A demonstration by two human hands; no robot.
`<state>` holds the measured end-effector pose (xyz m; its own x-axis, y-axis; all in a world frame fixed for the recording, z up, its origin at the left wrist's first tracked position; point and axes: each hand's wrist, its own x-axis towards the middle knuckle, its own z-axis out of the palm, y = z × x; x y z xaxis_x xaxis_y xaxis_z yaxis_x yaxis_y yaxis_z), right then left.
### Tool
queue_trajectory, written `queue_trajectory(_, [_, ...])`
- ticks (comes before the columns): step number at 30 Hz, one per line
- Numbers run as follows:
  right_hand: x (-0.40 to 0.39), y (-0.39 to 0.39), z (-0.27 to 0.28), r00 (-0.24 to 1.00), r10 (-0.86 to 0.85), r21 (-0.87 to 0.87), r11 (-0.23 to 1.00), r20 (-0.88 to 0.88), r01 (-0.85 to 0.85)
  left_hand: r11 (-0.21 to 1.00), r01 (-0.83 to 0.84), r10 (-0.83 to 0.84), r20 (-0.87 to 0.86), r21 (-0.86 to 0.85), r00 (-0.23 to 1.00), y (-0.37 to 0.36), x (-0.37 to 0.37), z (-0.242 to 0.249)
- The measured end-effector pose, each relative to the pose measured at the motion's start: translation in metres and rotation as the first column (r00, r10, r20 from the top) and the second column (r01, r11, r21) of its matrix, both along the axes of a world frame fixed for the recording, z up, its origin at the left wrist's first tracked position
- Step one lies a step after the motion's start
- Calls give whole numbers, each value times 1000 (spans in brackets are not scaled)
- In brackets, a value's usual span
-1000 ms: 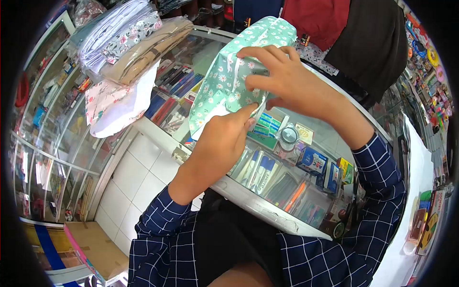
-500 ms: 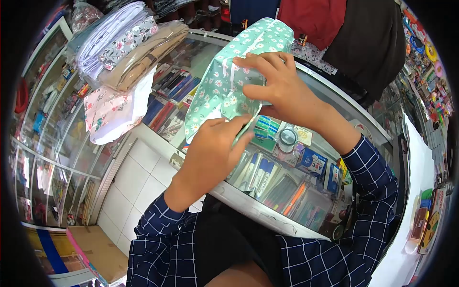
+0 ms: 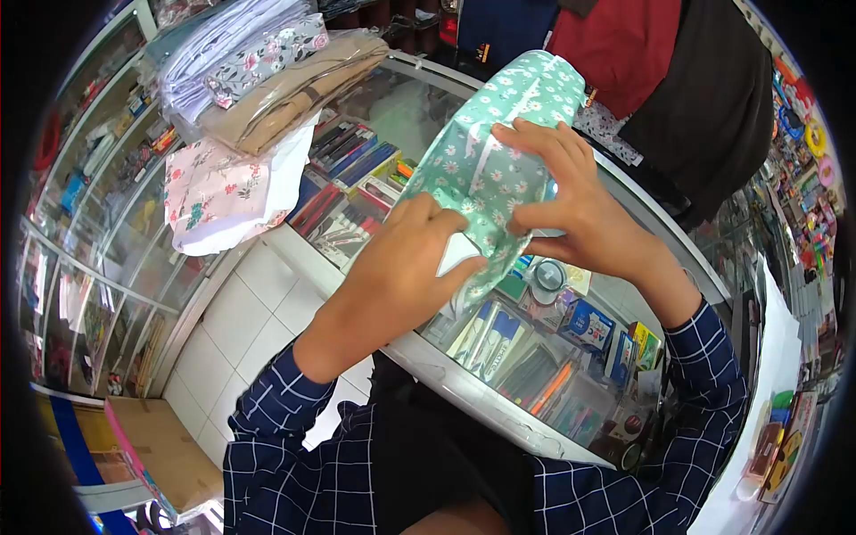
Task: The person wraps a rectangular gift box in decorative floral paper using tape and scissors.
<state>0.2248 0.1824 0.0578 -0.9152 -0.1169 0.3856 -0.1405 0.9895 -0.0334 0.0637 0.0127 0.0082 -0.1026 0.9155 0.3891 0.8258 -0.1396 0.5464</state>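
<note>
Green daisy-print wrap (image 3: pixel 535 89) lies over your glass-topped table (image 3: pixel 624 276), both hands (image 3: pixel 383 276) pinching it; white-tiled floor (image 3: pixel 241 312) shows below.

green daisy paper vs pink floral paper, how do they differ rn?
Green daisy paper has white daisies; pink floral paper has reddish flowers. Green is under both hands; pink is untouched, partly under the brown plastic-wrapped bundle. Both have flower prints.

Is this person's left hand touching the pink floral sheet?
Apart: in the head view, the counter's white edge shows between the left hand and the pink floral sheet.
</note>
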Motion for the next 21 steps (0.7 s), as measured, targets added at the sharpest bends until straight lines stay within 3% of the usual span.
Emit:
queue_trajectory(3, [3, 0, 2, 999, 18, -77, 997, 33, -15, 998, 25, -24, -17, 62, 1000, 14, 4, -3])
queue_trajectory(7, [4, 2, 6, 998, 30, -130, 991, 52, -22, 998, 38, -38, 0, -43, 999, 16, 8, 1])
queue_trajectory(10, [5, 4, 6, 997, 28, -128, 992, 71, -19, 986, 95, -73, -157, 134, 985, 16, 4, -8])
queue_trajectory(13, [5, 6, 4, 997, 30, -122, 992, 72, -21, 970, 189, -137, -294, 153, 946, 13, -2, -5])
queue_trajectory(16, [5, 7, 3, 997, 35, -120, 992, 64, -27, 976, 144, -115, -176, 166, 978, 13, -3, -3])
queue_trajectory(21, [4, 4, 3, 999, 37, -125, 992, 33, -33, 992, 124, -108, -295, 36, 949, 17, -3, 3])
